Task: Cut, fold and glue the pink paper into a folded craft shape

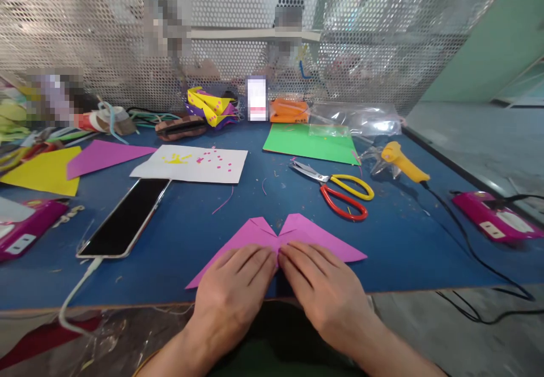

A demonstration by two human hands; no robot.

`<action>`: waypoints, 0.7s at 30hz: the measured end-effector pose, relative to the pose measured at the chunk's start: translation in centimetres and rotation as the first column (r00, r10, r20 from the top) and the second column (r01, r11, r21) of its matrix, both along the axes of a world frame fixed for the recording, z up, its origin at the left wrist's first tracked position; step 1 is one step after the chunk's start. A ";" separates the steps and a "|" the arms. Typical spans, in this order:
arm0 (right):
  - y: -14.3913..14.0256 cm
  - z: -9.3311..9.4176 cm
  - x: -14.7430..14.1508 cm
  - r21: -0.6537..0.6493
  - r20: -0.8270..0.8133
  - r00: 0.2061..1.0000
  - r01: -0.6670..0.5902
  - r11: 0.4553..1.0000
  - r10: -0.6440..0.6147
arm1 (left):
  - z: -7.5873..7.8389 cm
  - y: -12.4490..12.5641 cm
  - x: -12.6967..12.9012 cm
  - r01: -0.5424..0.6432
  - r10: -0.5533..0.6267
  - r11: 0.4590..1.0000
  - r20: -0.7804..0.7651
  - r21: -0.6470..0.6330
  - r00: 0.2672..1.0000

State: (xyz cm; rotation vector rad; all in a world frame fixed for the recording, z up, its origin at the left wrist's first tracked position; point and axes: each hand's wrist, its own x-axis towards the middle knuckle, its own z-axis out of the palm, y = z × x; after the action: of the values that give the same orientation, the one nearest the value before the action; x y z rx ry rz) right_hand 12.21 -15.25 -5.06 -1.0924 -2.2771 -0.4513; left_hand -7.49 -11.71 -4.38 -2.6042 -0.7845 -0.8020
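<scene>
at the far left edge of the blue table [178, 235] we see a magenta box [25, 227], then a yellow sheet [45, 170] and a loose purple triangle [104, 156] behind it, and a dark phone [125, 215] lying flat with its white cable [76, 292] trailing over the near rim. behind the phone sits a white sheet with yellow and pink marks [191, 164]. moving toward the middle, our left hand [232, 292] lies flat, fingers spread and not closed around anything, pressing down on the left half of the purple folded paper [297, 232], which rests at the near edge of the table, just in front of us. our right hand [325, 292] does the same on the right half, open and flat, fingertips meeting the left hand's at the centre crease. we judge the folding to be partway: two top flaps are already turned in to a notch at the middle and both wings lie flat, but the shape looks unfinished and more creases seem to remain. to the right lie scissors [340, 190] with yellow and red handles, well apart from the paper, a green sheet [310, 142] behind them, a yellow glue gun [402, 161] whose black cord [463, 235] runs off the right edge, and another magenta box [495, 221]. open blue surface lies beyond the paper; the near rim is close under our wrists.
</scene>
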 end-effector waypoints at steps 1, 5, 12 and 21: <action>0.2 0.1 -0.2 0.007 0.013 1.000 -0.017 1.000 0.017 | 0.0 0.0 0.0 -0.005 0.005 1.000 -0.003 -0.002 1.000; 0.3 0.3 0.5 0.018 0.036 0.999 -0.028 0.999 0.027 | -0.1 0.0 0.0 -0.040 0.042 0.999 0.058 -0.029 0.997; -1.3 -0.2 8.0 -0.057 0.067 0.996 0.066 0.996 -0.062 | -0.1 0.0 -0.1 -0.018 0.019 0.999 0.067 -0.028 0.998; -2.8 2.2 8.4 0.027 -0.095 0.946 0.314 0.949 -0.310 | 0.6 0.2 0.3 -0.050 0.052 0.998 0.108 -0.025 0.993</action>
State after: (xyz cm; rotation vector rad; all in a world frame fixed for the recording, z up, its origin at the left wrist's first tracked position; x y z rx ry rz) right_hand 20.64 -18.03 -2.82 -1.4306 -2.0127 -0.5588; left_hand -7.20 -11.50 -3.79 -2.5660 -0.8913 -0.9316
